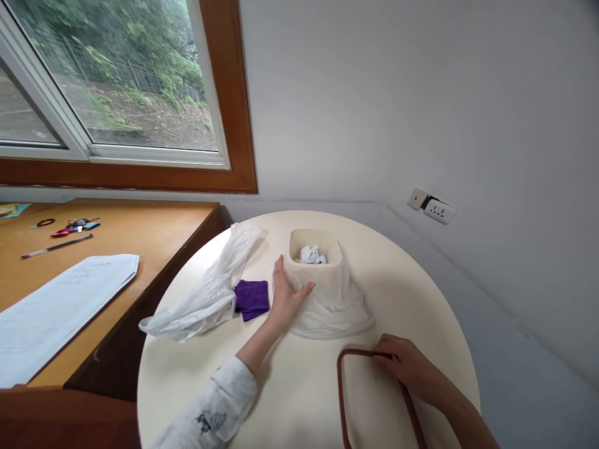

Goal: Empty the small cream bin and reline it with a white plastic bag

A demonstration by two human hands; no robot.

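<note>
A small cream trash bin [311,236] stands upright on the round table. Crumpled white paper [311,255] lies inside it. A thin white bin liner [334,312] hangs around its outside and spreads over the tabletop. My left hand [286,296] grips the bin's near left corner, with the thumb across the front and the fingers along the side. Lower right, my right hand [407,368] is closed on a brown rectangular rim [341,393], apart from the bin. The rim's near end runs out of view.
Left of the bin lie a crumpled white plastic bag [206,299] and a folded purple cloth or bag [253,299]. The round cream table [290,399] adjoins a wooden desk [154,227] bearing papers [70,312], a pen [56,247] and keys [79,224]. A wall socket [440,211] is behind.
</note>
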